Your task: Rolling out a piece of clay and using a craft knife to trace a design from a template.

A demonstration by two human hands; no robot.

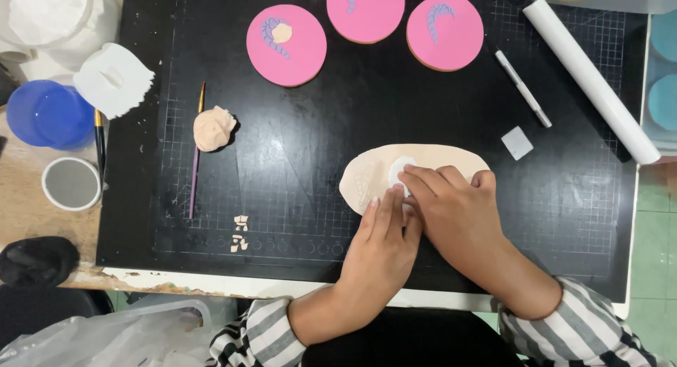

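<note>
A rolled-out oval sheet of peach fondant [437, 157] lies on the black cutting mat [317, 162]. A small white cutter [400, 169] sits on the sheet. My right hand [451, 205] presses down on the cutter with its fingertips. My left hand [384, 233] lies beside it, its fingers touching the sheet and the cutter's near edge. Both hands overlap at the sheet's front edge and hide part of it.
Three pink iced discs [286, 45] with lilac trim lie at the mat's back. A peach fondant lump [213, 128] and a thin brush [195, 155] lie left. A white rolling pin [591, 78], a white pen tool [522, 88], a small grey square [517, 143], a blue cup [48, 113] and a white cutter block [113, 78] surround the mat.
</note>
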